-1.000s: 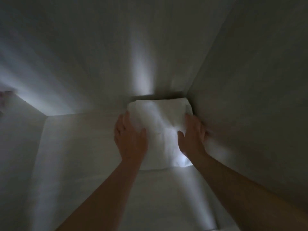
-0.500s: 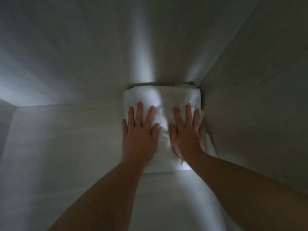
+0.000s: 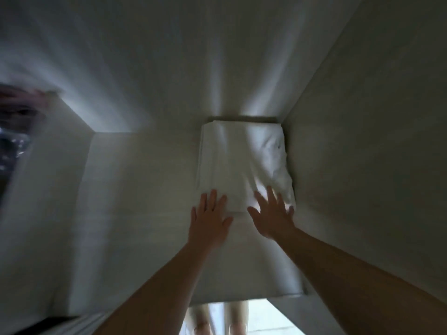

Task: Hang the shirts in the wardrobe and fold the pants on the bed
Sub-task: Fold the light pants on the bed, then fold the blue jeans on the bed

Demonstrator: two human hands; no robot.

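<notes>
Folded white garment (image 3: pixel 242 163) lay flat on wardrobe shelf (image 3: pixel 145 189), in back right corner, far edge against back wall (image 3: pixel 193 68), right edge just beside side wall (image 3: pixel 362 165). Both hands were flat, fingers straight and spread, gripping nothing. Left hand (image 3: pixel 210 220) was at garment's near left edge, fingertips overlapping cloth. Right hand (image 3: pixel 272 217) was at near right corner, fingers over rumpled cloth. Touching or just above: could not tell, blurred. Forearms were bare. Dark blurred shape (image 3: pixel 17 131) at far left was unidentifiable. Person's legs (image 3: pixel 217 319) showed below shelf front.
</notes>
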